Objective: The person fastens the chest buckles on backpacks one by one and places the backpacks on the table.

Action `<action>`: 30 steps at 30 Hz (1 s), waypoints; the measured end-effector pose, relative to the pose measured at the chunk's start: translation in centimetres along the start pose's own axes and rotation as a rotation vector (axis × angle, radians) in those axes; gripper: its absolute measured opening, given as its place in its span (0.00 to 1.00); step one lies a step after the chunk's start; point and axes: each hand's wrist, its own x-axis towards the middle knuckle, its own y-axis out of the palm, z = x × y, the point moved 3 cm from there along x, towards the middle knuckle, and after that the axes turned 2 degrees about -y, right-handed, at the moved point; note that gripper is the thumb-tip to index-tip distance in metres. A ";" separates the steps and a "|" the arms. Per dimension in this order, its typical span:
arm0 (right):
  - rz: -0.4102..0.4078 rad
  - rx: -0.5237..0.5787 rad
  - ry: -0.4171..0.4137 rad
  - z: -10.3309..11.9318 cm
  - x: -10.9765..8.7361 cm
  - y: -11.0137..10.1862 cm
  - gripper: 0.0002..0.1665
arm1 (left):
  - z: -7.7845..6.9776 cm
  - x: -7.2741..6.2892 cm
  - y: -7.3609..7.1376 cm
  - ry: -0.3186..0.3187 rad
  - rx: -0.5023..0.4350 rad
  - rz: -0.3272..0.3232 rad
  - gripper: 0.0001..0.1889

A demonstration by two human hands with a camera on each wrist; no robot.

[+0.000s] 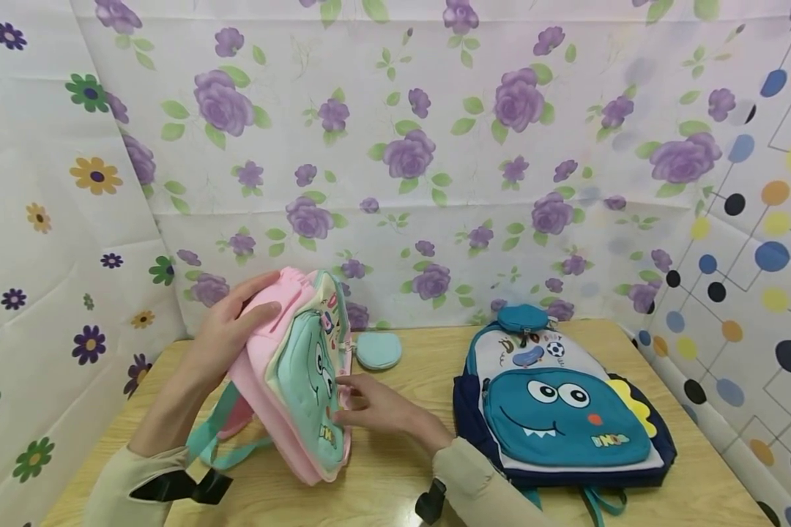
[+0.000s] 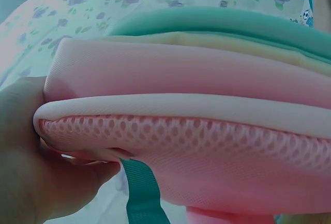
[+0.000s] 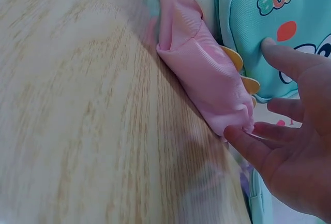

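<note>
A pink and mint children's backpack (image 1: 303,373) with a cartoon face is propped on its side edge, its front turned to the right. My left hand (image 1: 227,333) grips the backpack's upper left edge. In the left wrist view, thumb and fingers of that hand (image 2: 46,167) wrap round the padded pink corner. My right hand (image 1: 385,406) is at the front, fingers spread. The right wrist view has its thumb touching the mint front pocket (image 3: 248,53), and a fingertip at the gathered rim of the pink side pocket (image 3: 207,89).
A blue and navy backpack (image 1: 567,417) with a similar face lies on the wooden table (image 1: 422,351) at the right. A small mint round pouch (image 1: 379,350) hangs off the pink backpack's top. Flowered cloth (image 1: 369,146) walls in the table at the back.
</note>
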 end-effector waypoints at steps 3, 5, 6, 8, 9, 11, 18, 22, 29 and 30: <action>-0.013 0.040 -0.001 0.1 0.1 0.2 0.43 | -0.3 0.3 0.1 -0.010 0.047 -0.006 0.30; -0.021 0.049 -0.001 0.2 0.1 0.2 0.44 | -0.4 0.5 0.4 -0.010 0.051 -0.002 0.30; -0.025 0.049 -0.004 0.2 0.1 0.3 0.44 | -0.5 0.7 0.6 -0.009 0.052 0.000 0.30; -0.030 0.041 -0.009 0.3 0.1 0.4 0.45 | -0.6 0.9 0.9 0.000 0.049 0.005 0.31; -0.030 0.037 -0.013 0.3 0.2 0.5 0.45 | -0.7 1.0 1.1 0.002 0.045 0.010 0.31; -0.027 0.034 -0.022 0.3 0.3 0.7 0.46 | -0.9 1.2 1.5 0.007 0.054 0.016 0.31; -0.033 -0.058 0.006 0.6 -0.4 -0.4 0.44 | -1.2 1.3 2.3 0.018 0.083 0.036 0.32; -0.061 -0.064 0.008 0.9 -1.3 -1.5 0.38 | -1.2 1.5 2.9 0.034 0.087 0.045 0.31; -0.144 -0.096 -0.007 2.4 -3.3 -3.7 0.33 | -1.4 1.9 3.6 0.053 0.095 0.033 0.31; -0.160 -0.098 -0.014 2.6 -3.6 -4.1 0.32 | -1.4 1.9 3.7 0.058 0.097 0.033 0.31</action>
